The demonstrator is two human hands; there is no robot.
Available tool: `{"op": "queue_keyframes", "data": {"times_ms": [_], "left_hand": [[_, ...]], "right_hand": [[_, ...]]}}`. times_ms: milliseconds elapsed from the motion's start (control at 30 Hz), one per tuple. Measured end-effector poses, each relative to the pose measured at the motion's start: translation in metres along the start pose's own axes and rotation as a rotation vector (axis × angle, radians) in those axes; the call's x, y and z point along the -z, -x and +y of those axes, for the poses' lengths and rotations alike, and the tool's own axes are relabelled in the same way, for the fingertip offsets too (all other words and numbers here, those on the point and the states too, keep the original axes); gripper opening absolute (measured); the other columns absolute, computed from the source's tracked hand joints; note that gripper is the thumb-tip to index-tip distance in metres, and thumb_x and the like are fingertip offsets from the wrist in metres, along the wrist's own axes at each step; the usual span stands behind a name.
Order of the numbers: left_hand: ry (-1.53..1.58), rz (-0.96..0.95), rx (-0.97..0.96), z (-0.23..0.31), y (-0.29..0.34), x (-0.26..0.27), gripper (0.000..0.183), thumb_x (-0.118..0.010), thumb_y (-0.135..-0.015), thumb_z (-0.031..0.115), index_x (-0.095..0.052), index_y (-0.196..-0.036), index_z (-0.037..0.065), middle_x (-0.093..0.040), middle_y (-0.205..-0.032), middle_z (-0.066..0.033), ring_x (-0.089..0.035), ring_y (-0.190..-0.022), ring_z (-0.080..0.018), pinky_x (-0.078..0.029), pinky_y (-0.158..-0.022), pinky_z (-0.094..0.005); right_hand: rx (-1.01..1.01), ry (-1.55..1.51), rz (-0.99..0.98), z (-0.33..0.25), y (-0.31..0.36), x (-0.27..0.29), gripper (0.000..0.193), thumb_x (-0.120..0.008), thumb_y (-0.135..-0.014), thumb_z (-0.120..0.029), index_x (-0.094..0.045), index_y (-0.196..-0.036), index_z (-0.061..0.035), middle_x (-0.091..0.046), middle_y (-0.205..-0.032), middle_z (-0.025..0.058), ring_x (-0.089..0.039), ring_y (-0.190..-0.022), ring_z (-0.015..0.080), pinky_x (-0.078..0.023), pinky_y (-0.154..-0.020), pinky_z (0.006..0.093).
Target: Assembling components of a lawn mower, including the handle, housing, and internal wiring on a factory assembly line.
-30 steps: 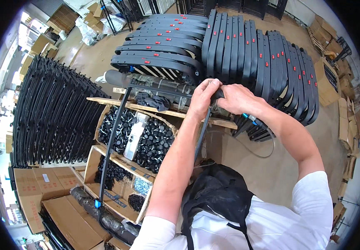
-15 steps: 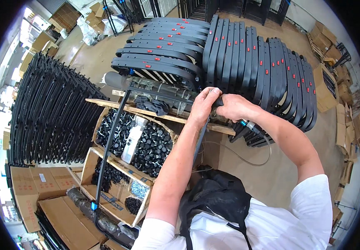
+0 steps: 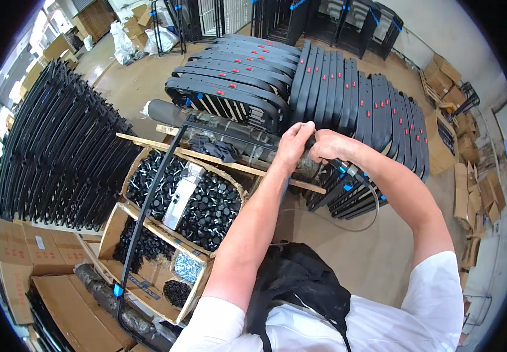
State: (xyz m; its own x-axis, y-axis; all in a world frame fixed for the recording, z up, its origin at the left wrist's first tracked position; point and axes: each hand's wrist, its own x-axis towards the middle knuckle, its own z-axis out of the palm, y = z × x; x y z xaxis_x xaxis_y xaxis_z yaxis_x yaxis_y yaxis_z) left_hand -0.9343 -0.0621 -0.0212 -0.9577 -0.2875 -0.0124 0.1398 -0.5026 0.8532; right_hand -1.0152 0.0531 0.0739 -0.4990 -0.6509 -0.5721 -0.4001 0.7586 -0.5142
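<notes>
My left hand (image 3: 294, 144) is closed around the right end of a black tube frame (image 3: 146, 214), which spans the wooden bins and rests across a wrapped roll. Against it, my right hand (image 3: 329, 145) is curled into a fist around a hand-held air tool. Only the tool's metal hose fitting (image 3: 351, 171) shows below the wrist, with a clear hose (image 3: 376, 205) looping away from it. The tool's tip and its contact with the frame are hidden by my fingers. Black knob-headed bolts (image 3: 211, 214) fill the bin beneath my left forearm.
Black curved panels with red tags (image 3: 324, 88) stand in rows ahead. Stacked black frames (image 3: 60, 152) rise at the left. Cardboard boxes (image 3: 42, 246) sit lower left, more along the right wall. A lower bin holds silver screws (image 3: 187, 267). A dark cloth (image 3: 213, 148) lies by the roll.
The view has shifted slightly, so the surroundings sit a little differently. Both hands stay together at the frame's end, and the right hand with the tool has turned slightly.
</notes>
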Motion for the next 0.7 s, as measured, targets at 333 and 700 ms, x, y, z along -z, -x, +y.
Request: {"op": "queue_keyframes", "data": {"times_ms": [333,700], "left_hand": [[-0.171,0.315,-0.189,0.137,-0.03,0.137,0.031,-0.069,-0.103,0.035,-0.072,-0.094,0.005,-0.067,-0.089,-0.0002,-0.058,-0.084,-0.0106,-0.049,-0.078,-0.0306],[-0.004,0.587,-0.255,0.207,-0.061,0.32,0.031,-0.066,-0.103,0.035,-0.071,-0.096,0.006,-0.067,-0.087,-0.0048,-0.063,-0.077,-0.0168,-0.053,-0.071,-0.0351]], "right_hand": [[0.296,0.213,0.083,-0.171,-0.11,0.009,0.036,-0.071,-0.083,-0.03,-0.071,-0.08,0.0063,-0.073,-0.071,0.0134,-0.07,-0.059,0.024,-0.057,-0.062,0.0392],[0.402,0.304,-0.03,-0.325,-0.27,-0.032,0.032,-0.067,-0.084,-0.03,-0.075,-0.098,-0.0017,-0.076,-0.08,0.009,-0.074,-0.074,0.0238,-0.057,-0.073,0.0386]]}}
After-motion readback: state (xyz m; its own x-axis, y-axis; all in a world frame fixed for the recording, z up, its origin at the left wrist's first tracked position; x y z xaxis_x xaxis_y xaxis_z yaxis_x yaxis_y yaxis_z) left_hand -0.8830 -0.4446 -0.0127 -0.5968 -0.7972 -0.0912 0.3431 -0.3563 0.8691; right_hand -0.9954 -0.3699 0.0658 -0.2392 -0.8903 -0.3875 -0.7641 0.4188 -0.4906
